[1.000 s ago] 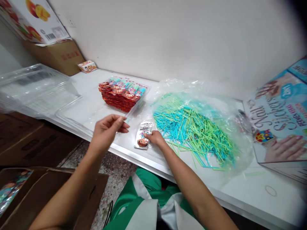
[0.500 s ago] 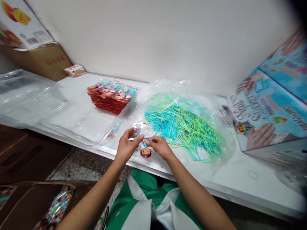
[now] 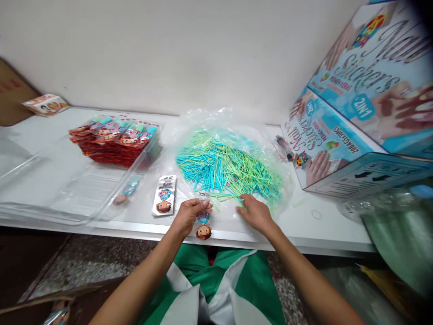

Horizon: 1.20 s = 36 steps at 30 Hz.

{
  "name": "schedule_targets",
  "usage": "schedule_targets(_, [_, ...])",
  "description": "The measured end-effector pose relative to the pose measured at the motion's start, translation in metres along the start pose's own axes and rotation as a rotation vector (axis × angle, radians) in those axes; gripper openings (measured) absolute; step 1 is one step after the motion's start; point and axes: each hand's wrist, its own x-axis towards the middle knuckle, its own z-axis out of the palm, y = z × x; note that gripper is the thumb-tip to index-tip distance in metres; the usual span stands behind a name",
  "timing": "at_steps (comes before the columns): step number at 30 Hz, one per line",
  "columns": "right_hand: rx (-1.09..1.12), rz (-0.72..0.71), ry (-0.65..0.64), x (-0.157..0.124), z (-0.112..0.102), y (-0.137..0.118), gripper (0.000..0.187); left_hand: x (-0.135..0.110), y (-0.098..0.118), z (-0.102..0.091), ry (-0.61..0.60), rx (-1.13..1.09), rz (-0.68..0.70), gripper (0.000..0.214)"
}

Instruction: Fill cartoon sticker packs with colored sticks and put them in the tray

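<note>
My left hand point(image 3: 190, 215) is closed on a small clear packet with a cartoon face point(image 3: 203, 225), held over the front edge of the white table point(image 3: 324, 228). My right hand point(image 3: 254, 211) reaches into the near edge of a heap of blue and green sticks point(image 3: 227, 170) lying on a clear plastic bag, its fingers pinched on a stick. A second cartoon packet point(image 3: 164, 196) lies flat on the table just left of my left hand.
A clear plastic tray point(image 3: 50, 198) at the left holds a stack of red packets point(image 3: 115, 141). Blue "Nail Stickers" boxes point(image 3: 358, 113) stand at the right. A small carton point(image 3: 45, 104) sits by the wall. Clear plastic lies at the far right.
My right hand let go of the packet and moved right to the sticks. My left hand kept one packet; another now lies on the table. The view swung right.
</note>
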Motion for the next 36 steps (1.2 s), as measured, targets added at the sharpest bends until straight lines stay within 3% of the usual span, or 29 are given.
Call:
schedule_targets(4, [-0.289,-0.004,-0.098,0.020,-0.003,0.005,0.037,0.010,-0.015,-0.001,-0.039,0.011,0.022,0.027])
schedule_targets(13, [-0.271,-0.023,-0.209,0.071,-0.009,0.001,0.026,0.014,-0.032,-0.014,-0.027,-0.069,0.052,0.026])
schedule_targets(16, [-0.194,-0.047,-0.221,0.071,-0.016,0.010,0.024,0.014,-0.036,-0.016,-0.021,-0.106,0.076,0.025])
schedule_targets(21, [0.036,-0.103,-0.185,0.067,-0.026,0.028,0.040,0.017,-0.040,-0.019,-0.030,-0.152,0.107,0.030])
schedule_targets(27, [0.278,-0.122,-0.145,0.064,-0.010,0.027,0.044,0.019,-0.041,-0.019,-0.021,-0.162,0.120,0.032])
schedule_targets(32, [0.211,-0.066,-0.031,0.054,-0.006,0.023,0.038,0.019,-0.043,-0.019,-0.031,-0.147,0.138,0.030])
schedule_targets(36, [-0.047,-0.098,-0.090,0.042,-0.024,0.026,0.039,0.018,-0.042,-0.018,-0.026,-0.129,0.147,0.029])
